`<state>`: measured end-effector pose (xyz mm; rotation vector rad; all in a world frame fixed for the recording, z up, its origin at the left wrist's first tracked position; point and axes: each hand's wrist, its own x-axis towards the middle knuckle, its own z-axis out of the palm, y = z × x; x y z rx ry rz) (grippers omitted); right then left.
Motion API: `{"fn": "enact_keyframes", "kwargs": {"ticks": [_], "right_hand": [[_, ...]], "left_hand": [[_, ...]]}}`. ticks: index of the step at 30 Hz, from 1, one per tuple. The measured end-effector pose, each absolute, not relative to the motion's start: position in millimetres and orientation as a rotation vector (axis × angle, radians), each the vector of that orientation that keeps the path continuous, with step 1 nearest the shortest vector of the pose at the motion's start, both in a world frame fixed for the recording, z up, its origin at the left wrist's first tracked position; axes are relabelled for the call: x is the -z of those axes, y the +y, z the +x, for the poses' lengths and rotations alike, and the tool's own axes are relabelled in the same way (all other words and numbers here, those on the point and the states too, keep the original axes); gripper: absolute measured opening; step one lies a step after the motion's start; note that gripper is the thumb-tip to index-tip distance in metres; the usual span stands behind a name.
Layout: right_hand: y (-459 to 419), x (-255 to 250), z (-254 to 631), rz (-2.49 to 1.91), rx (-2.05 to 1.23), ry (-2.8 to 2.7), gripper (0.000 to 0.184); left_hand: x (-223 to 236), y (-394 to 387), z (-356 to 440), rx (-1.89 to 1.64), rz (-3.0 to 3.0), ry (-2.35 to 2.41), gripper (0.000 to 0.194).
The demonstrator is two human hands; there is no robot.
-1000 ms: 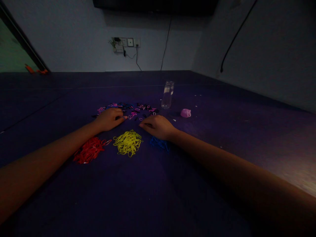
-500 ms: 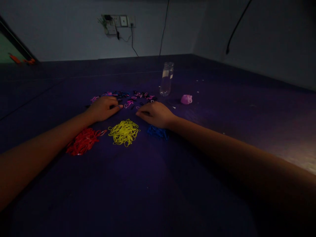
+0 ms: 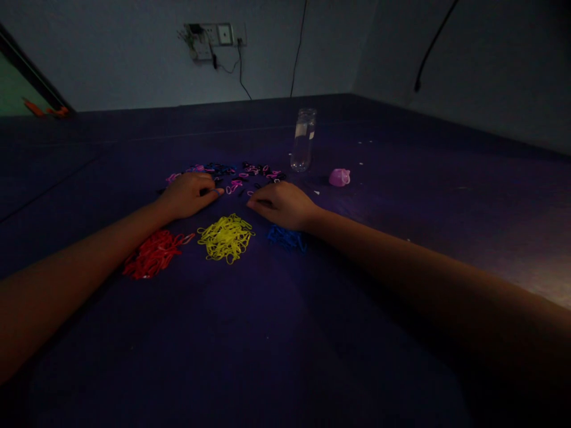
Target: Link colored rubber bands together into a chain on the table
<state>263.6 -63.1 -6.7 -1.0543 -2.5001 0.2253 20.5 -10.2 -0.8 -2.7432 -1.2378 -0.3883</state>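
My left hand [image 3: 190,194] rests at the left side of a loose spread of pink, black and blue rubber bands [image 3: 235,185]. Its fingers are curled, and a small bluish bit shows by the thumb tip, too dim to name. Across from it, my right hand [image 3: 283,205] is closed in a pinch at the near right edge of the spread; whatever its fingertips hold is hidden. A pile of yellow rubber bands [image 3: 226,238] lies between and nearer than the hands. Red rubber bands [image 3: 154,254] are heaped below my left wrist, blue rubber bands [image 3: 285,236] below my right hand.
A clear jar [image 3: 303,142] without a lid stands behind my right hand. To its right sits a pink lid-like piece [image 3: 339,177]. Small white scraps dot the dark purple surface [image 3: 250,333]. Sockets [image 3: 218,37] and hanging cables are on the back wall.
The view has shifted slightly, so everything sits a little further right. Both hands stay in nearly the same places, and the piles look unchanged.
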Motion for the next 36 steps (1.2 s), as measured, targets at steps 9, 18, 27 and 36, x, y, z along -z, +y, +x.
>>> {"fn": "enact_keyframes", "kwargs": {"ticks": [9,18,27,36], "right_hand": [[-64.3,8.2,264.2,-1.040,-0.183,-2.516,0.029],[-64.4,9.1,264.9,-1.016,-0.241,-2.493,0.027],[-64.2,7.7,265.0,-1.028,-0.225,-2.515,0.029],[-65.6,6.9,265.0,-1.031,-0.236,-2.507,0.028]], "left_hand": [[4.8,-10.6,20.4,0.515,-2.800,-1.128,0.037],[7.5,-12.7,22.1,0.576,-2.768,-1.090,0.035],[8.2,-13.7,22.7,0.594,-2.759,-1.109,0.034],[7.7,-13.6,22.7,0.579,-2.746,-1.101,0.035]]}}
